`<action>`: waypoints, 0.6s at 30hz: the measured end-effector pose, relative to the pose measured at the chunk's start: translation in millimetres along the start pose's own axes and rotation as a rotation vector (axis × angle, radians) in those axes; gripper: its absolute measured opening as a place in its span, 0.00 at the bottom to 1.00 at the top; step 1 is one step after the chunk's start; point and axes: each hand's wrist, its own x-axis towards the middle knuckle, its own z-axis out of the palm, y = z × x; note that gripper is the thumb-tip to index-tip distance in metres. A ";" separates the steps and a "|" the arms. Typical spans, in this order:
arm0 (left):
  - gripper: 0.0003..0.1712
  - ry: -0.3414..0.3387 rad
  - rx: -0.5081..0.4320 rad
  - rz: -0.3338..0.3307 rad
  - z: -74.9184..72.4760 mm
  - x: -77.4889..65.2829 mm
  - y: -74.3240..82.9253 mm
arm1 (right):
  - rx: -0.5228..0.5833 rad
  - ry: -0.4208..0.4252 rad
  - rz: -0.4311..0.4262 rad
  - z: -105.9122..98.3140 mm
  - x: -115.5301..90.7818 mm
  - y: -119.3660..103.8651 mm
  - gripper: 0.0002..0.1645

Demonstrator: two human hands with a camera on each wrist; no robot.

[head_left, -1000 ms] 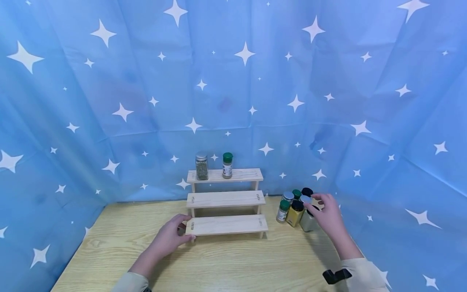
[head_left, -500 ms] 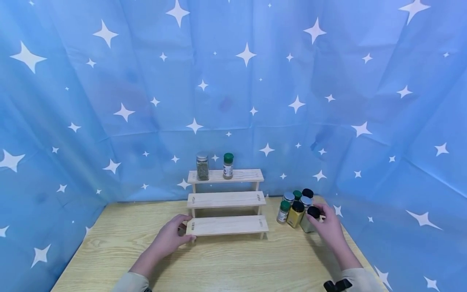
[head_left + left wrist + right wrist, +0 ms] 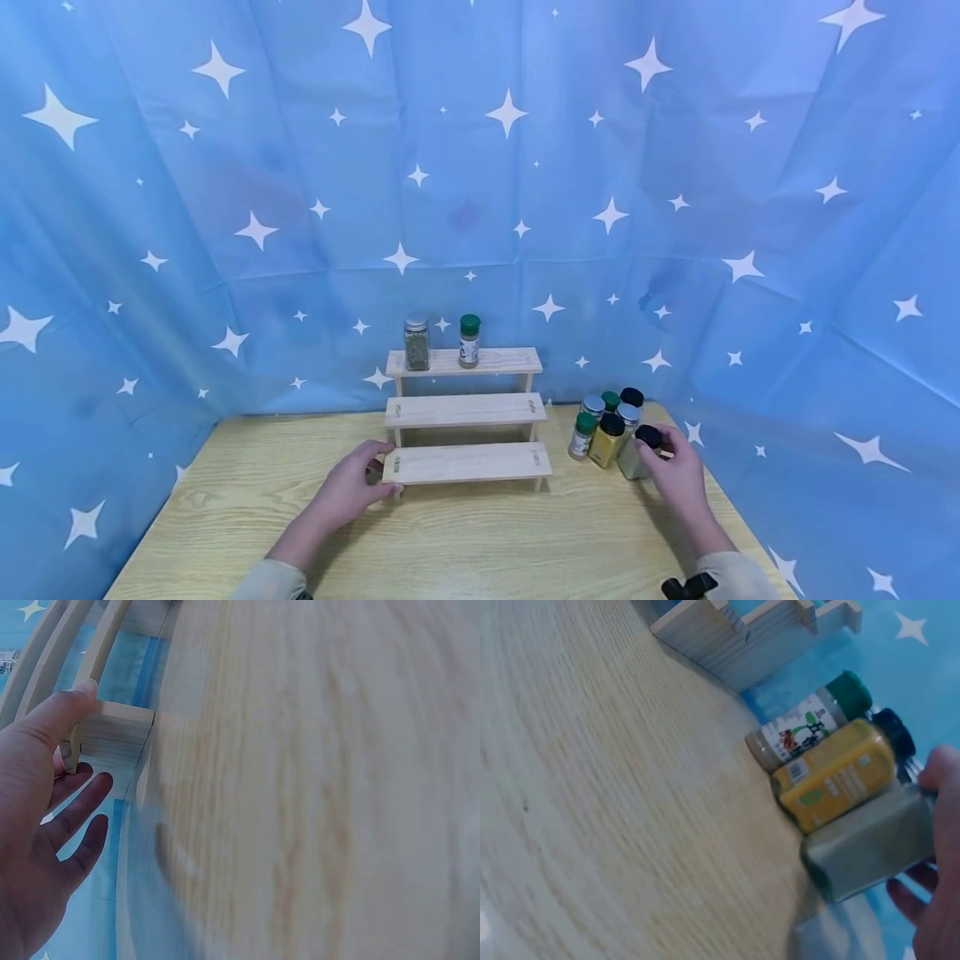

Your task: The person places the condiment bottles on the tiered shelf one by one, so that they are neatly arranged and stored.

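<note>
A three-tier wooden spice rack (image 3: 468, 463) stands on the table. My left hand (image 3: 347, 485) holds the left end of its lowest shelf, the thumb at the front and fingers behind, as the left wrist view shows. At the right, my right hand (image 3: 682, 479) pinches a black-lidded spice jar (image 3: 870, 841) near its lid. This jar has pale grey-green contents and stands at the front right of a cluster. Beside it are a yellow spice jar (image 3: 836, 776) with a black lid and a green-capped spice bottle (image 3: 802, 729).
On the top shelf stand a silver-lidded jar of dried herbs (image 3: 417, 346) and a green-capped bottle (image 3: 468, 342). Behind the front jars are more jars, including a silver-lidded jar (image 3: 629, 413) and a black-lidded jar (image 3: 632, 396). A starry blue curtain (image 3: 480, 208) hangs behind the table (image 3: 480, 542).
My right hand has come down from above the cluster and taken hold of the front right spice jar by its top. My left hand stays at the rack.
</note>
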 end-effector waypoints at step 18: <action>0.42 0.004 -0.002 -0.004 -0.4 -0.1 0.1 | 0.109 0.130 -0.101 -2.7 6.2 -50.6 0.20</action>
